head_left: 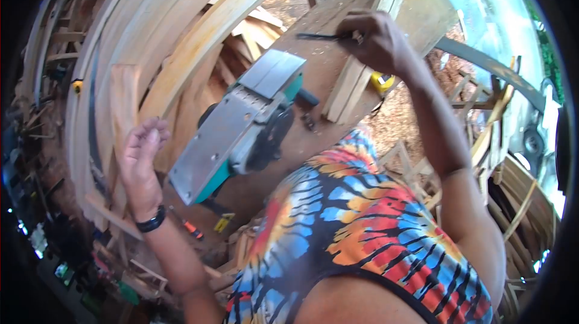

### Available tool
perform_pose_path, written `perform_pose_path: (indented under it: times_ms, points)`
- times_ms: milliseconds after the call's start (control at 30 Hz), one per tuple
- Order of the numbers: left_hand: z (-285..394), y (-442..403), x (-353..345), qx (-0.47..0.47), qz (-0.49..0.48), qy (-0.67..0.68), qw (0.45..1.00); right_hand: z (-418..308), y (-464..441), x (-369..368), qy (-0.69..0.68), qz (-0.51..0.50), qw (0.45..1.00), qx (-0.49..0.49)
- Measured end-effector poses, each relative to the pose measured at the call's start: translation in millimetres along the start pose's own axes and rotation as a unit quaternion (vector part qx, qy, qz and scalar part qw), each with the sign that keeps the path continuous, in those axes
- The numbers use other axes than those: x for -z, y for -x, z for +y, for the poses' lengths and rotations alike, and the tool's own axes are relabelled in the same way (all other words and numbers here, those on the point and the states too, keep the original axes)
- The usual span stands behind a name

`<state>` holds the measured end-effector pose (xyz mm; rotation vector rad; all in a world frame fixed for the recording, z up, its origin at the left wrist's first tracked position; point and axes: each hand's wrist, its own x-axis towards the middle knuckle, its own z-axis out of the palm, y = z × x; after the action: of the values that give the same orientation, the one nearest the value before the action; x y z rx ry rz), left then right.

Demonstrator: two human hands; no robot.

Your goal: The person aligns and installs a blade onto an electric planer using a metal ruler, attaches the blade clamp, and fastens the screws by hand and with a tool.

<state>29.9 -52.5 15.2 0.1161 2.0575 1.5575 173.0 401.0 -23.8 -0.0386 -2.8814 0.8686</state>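
Note:
An electric hand planer (pixel 241 125), with a green body and a flat metal sole, lies upside down on the workbench (pixel 301 143) between my hands. My right hand (pixel 374 40) is closed on a thin dark tool (pixel 316 36), raised above the bench. The tool's narrow end points left; its exact kind is hard to make out. To the left of the planer, my left hand (pixel 142 149) is raised with loosely curled fingers and nothing visible in them. It is close to an upright wooden board (pixel 125 95).
Long curved planks (pixel 217 28) stand at the left. Beneath my right hand is a wooden beam (pixel 350 89) with a yellow tape measure (pixel 382 81) beside it. An orange-handled tool (pixel 193 230) lies near my left forearm. Wood shavings (pixel 398 119) and offcuts cover the ground at right.

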Motion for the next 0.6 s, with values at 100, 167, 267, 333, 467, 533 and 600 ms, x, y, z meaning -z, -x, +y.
perform_pose_path:
  times_ms: [100, 167, 267, 333, 467, 533, 600]
  points:
    - [36.7, -11.7, -45.8, 0.031, -0.121, 0.0, 0.992, -64.9, -5.1, -14.2, -0.099, 0.034, 0.994, -0.026]
    - [51.7, -29.8, -78.3, 0.079, -0.156, -0.013, 0.984, -91.5, -13.9, -32.6, -0.108, 0.071, 0.992, 0.001]
    - [44.4, -53.2, -103.4, 0.127, -0.124, -0.011, 0.984, -115.5, -23.9, -55.4, -0.067, 0.092, 0.993, 0.015]
    - [40.7, -61.3, -108.0, 0.146, -0.099, -0.013, 0.984, -123.7, -24.3, -65.5, -0.069, 0.084, 0.994, 0.013]
    - [24.9, -73.5, -106.1, 0.22, -0.104, 0.027, 0.97, -129.4, -14.8, -82.7, -0.058, 0.041, 0.997, 0.012]
    - [17.9, -76.8, -104.1, 0.259, -0.099, 0.077, 0.958, -131.1, -10.2, -88.9, -0.061, 0.026, 0.998, 0.02]
    - [11.2, -79.0, -100.1, 0.28, -0.095, 0.105, 0.949, -130.8, -7.2, -90.3, -0.092, 0.035, 0.994, 0.055]
